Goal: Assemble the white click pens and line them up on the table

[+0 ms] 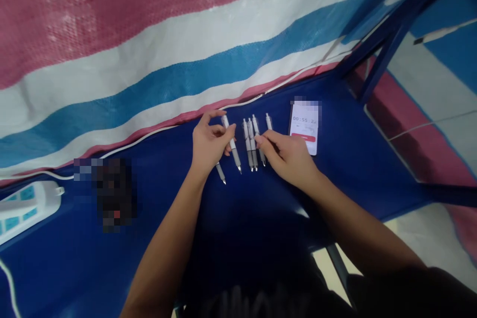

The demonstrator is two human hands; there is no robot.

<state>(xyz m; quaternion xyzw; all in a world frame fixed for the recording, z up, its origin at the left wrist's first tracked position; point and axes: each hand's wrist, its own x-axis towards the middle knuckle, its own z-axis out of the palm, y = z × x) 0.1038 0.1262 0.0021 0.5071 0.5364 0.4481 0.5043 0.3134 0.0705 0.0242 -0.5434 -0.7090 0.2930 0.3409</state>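
My left hand (pixel 213 140) grips a white pen with a grey grip (pixel 236 155), its tip pointing down toward me. Under that hand, another pen (pixel 221 174) shows only its grey lower end. Several similar pens lie side by side to the right, among them a white one (pixel 250 140). My right hand (pixel 285 154) has thumb and finger pinched at the upper part of the rightmost pen of this row (pixel 255 123). One more pen (pixel 268 120) lies partly hidden behind the right hand's fingers.
A phone (pixel 303 126) showing a running timer lies right of my right hand on the blue table (pixel 156 248). At the left are a dark pixelated object (pixel 115 194) and a white power strip (pixel 32 208). A striped sheet (pixel 179 64) hangs behind.
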